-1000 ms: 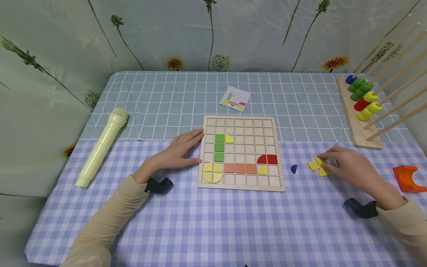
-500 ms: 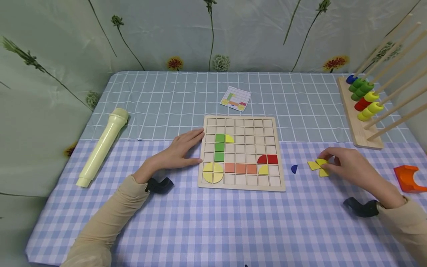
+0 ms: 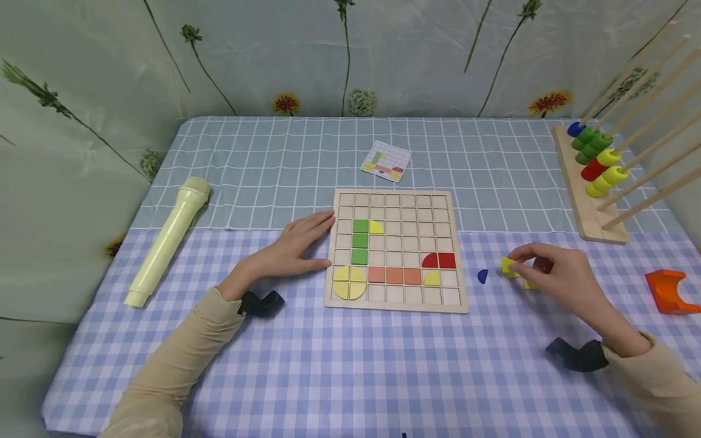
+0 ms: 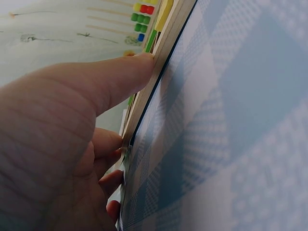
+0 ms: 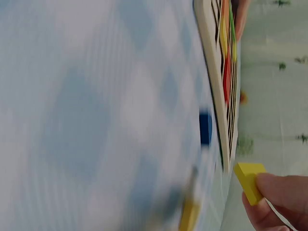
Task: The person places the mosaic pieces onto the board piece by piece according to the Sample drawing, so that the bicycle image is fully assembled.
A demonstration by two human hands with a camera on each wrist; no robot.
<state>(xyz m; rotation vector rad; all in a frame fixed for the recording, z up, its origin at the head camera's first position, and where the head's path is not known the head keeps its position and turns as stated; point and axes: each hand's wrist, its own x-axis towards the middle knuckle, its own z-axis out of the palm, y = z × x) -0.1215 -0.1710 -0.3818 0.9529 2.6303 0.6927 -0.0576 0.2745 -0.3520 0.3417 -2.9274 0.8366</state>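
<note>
My right hand (image 3: 558, 274) pinches a small yellow piece (image 5: 247, 179) between thumb and finger, raised above the checked cloth. Under those fingers lies another yellow piece (image 3: 529, 284), partly hidden. A dark blue half-round piece (image 3: 482, 277) lies between that hand and the wooden grid board (image 3: 394, 308). Flat on the table, my left hand (image 3: 292, 248) touches the board's left edge with thumb and fingertips. Set in the board are green squares (image 3: 359, 241), orange squares (image 3: 394, 276), a yellow circle of quarter pieces (image 3: 349, 283), single yellow quarters (image 3: 432, 278) and red pieces (image 3: 446, 261).
A pattern card (image 3: 386, 162) lies behind the board. To the left is a pale yellow toy microphone (image 3: 170, 240). On the right stand a wooden bead rack (image 3: 591, 182) with tall pegs and an orange curved block (image 3: 672, 292).
My right hand has picked up one yellow piece from the small cluster and moved slightly left with it. The left hand stays at the board's edge.
</note>
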